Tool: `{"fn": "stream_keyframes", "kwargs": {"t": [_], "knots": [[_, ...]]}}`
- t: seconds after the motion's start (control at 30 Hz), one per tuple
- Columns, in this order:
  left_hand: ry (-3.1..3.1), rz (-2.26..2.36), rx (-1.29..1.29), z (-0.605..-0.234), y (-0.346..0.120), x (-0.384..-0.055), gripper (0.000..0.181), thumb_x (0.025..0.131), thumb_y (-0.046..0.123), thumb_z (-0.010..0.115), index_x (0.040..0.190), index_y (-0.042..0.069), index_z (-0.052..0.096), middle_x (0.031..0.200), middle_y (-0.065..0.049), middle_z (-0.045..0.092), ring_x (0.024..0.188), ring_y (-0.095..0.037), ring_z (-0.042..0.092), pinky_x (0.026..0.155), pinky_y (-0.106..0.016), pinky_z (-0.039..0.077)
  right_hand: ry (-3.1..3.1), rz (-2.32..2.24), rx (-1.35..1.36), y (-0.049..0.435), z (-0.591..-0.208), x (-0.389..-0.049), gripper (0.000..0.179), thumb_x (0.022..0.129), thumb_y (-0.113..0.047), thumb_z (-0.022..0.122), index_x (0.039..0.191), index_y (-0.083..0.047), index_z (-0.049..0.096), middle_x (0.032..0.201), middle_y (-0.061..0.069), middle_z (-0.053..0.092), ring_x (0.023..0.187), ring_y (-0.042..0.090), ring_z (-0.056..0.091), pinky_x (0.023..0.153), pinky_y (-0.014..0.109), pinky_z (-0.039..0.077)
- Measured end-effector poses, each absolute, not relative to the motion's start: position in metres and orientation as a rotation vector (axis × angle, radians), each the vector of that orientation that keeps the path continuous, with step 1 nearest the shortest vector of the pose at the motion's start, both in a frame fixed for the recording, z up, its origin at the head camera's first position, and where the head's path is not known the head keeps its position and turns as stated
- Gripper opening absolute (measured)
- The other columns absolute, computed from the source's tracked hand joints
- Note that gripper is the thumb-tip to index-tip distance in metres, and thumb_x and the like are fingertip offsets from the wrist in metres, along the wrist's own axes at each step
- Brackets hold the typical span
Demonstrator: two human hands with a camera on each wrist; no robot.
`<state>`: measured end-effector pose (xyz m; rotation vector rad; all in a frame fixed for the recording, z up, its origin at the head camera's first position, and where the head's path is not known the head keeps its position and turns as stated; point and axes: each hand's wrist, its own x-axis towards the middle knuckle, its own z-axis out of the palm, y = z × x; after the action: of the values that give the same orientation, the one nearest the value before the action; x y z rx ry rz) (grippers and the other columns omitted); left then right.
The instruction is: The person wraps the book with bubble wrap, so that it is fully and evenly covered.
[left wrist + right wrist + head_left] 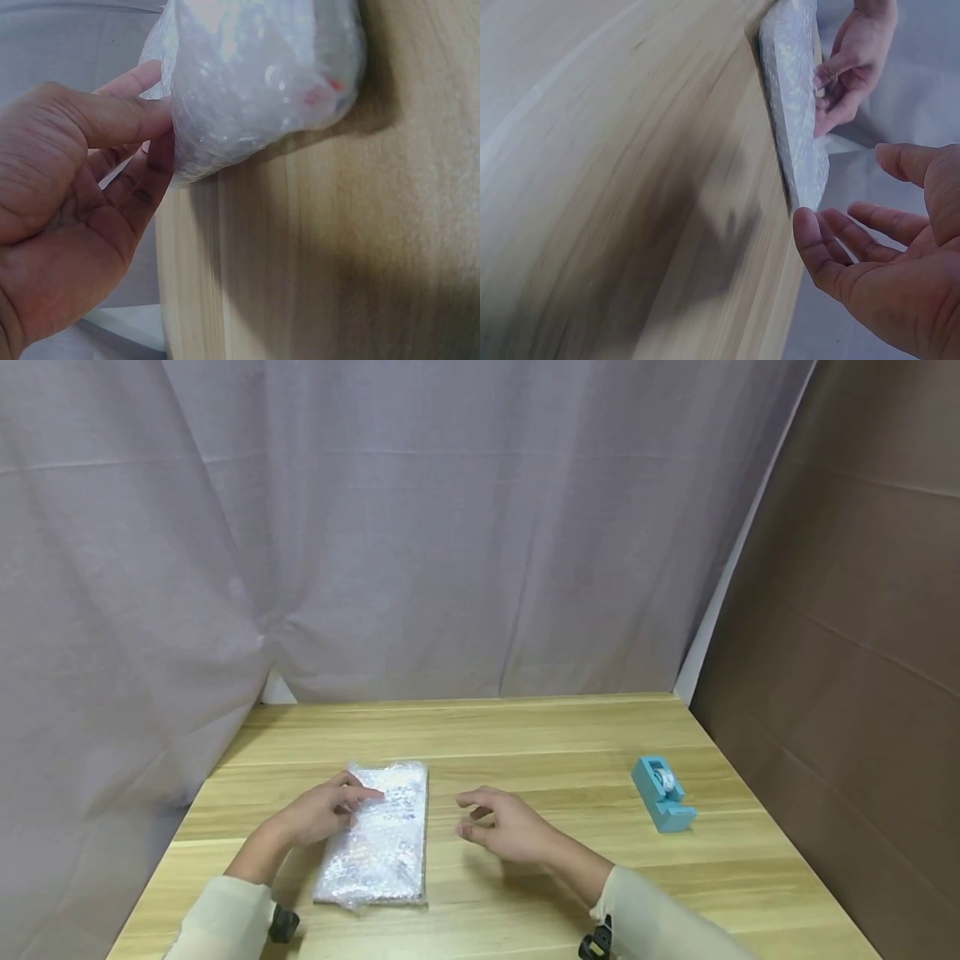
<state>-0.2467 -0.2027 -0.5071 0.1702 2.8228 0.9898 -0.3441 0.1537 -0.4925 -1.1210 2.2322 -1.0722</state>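
Observation:
A flat rectangular package (386,852) in clear bubble wrap lies on the wooden table, left of the middle. At its left edge my left hand (322,810) touches the wrap, one finger reaching over the top. The left wrist view has the thumb and fingertips of the left hand (82,165) right at the side of the wrapped package (247,82). My right hand (513,827) hovers to the right of the package, apart from it. Its fingers are loosely bent and hold nothing. In the right wrist view, the right hand (885,255) overlaps the near end of the package (791,97).
A blue tape dispenser (663,797) with a roll of clear tape stands on the right side of the table (540,752). Grey curtains (420,543) hang behind the table and at its left. A brown cloth (847,635) hangs along the right side.

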Motion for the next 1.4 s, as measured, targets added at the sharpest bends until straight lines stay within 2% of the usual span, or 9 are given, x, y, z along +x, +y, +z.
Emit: {"fn": "stream_keyframes", "kwargs": {"t": [0.17, 0.37, 0.6, 0.9, 1.03, 1.23, 1.4], "knots": [[2.831, 0.994, 0.145, -0.508, -0.202, -0.248, 0.052, 0.101, -0.003, 0.071, 0.147, 0.02, 0.073, 0.141, -0.007, 0.06, 0.116, -0.024, 0.066, 0.1, -0.046, 0.061, 2.253, -1.081, -1.107, 0.169, -0.491, -0.352, 0.054, 0.11, -0.033, 0.071, 0.155, -0.007, 0.06, 0.154, 0.017, 0.063, 0.136, 0.039, 0.065, 0.109, 0.055, 0.062], [2.839, 1.009, 0.103, -0.507, -0.201, -0.254, 0.049, 0.101, -0.002, 0.07, 0.145, 0.02, 0.075, 0.143, -0.01, 0.061, 0.111, -0.02, 0.061, 0.092, -0.035, 0.053, 2.333, -1.066, -1.092, 0.19, -0.488, -0.363, 0.051, 0.11, -0.031, 0.07, 0.154, -0.005, 0.062, 0.151, 0.018, 0.062, 0.136, 0.044, 0.063, 0.106, 0.057, 0.062], [2.847, 1.015, 0.066, -0.509, -0.201, -0.258, 0.048, 0.1, -0.002, 0.071, 0.142, 0.019, 0.076, 0.142, -0.012, 0.061, 0.111, -0.022, 0.061, 0.091, -0.035, 0.052, 2.404, -1.068, -1.008, 0.213, -0.486, -0.37, 0.051, 0.11, -0.032, 0.071, 0.153, -0.007, 0.063, 0.146, 0.015, 0.063, 0.133, 0.043, 0.063, 0.103, 0.053, 0.062], [2.86, 0.993, 0.06, -0.511, -0.205, -0.25, 0.048, 0.1, -0.003, 0.072, 0.142, 0.019, 0.077, 0.141, -0.012, 0.062, 0.112, -0.023, 0.062, 0.093, -0.037, 0.053, 2.458, -1.078, -0.859, 0.239, -0.488, -0.371, 0.048, 0.109, -0.033, 0.072, 0.149, -0.007, 0.067, 0.137, 0.013, 0.065, 0.116, 0.024, 0.065, 0.089, 0.038, 0.06], [2.852, 1.004, 0.053, -0.51, -0.207, -0.246, 0.048, 0.101, -0.003, 0.071, 0.143, 0.02, 0.076, 0.143, -0.011, 0.062, 0.113, -0.023, 0.063, 0.093, -0.038, 0.055, 2.518, -1.047, -0.851, 0.25, -0.487, -0.376, 0.047, 0.109, -0.033, 0.071, 0.148, -0.007, 0.068, 0.134, 0.013, 0.067, 0.112, 0.022, 0.065, 0.087, 0.037, 0.057], [2.825, 1.036, 0.057, -0.508, -0.204, -0.248, 0.05, 0.101, -0.003, 0.072, 0.144, 0.022, 0.075, 0.143, -0.01, 0.06, 0.117, -0.025, 0.065, 0.1, -0.045, 0.059, 2.576, -1.038, -0.812, 0.272, -0.485, -0.382, 0.046, 0.109, -0.03, 0.072, 0.146, -0.003, 0.068, 0.133, 0.016, 0.068, 0.108, 0.022, 0.065, 0.087, 0.036, 0.056], [2.846, 1.009, 0.072, -0.51, -0.203, -0.249, 0.05, 0.1, -0.003, 0.072, 0.144, 0.019, 0.075, 0.141, -0.011, 0.061, 0.112, -0.023, 0.064, 0.095, -0.038, 0.056, 2.612, -1.074, -0.786, 0.293, -0.481, -0.389, 0.042, 0.109, -0.023, 0.071, 0.143, 0.002, 0.069, 0.127, 0.017, 0.07, 0.103, 0.023, 0.065, 0.078, 0.031, 0.056]]}}
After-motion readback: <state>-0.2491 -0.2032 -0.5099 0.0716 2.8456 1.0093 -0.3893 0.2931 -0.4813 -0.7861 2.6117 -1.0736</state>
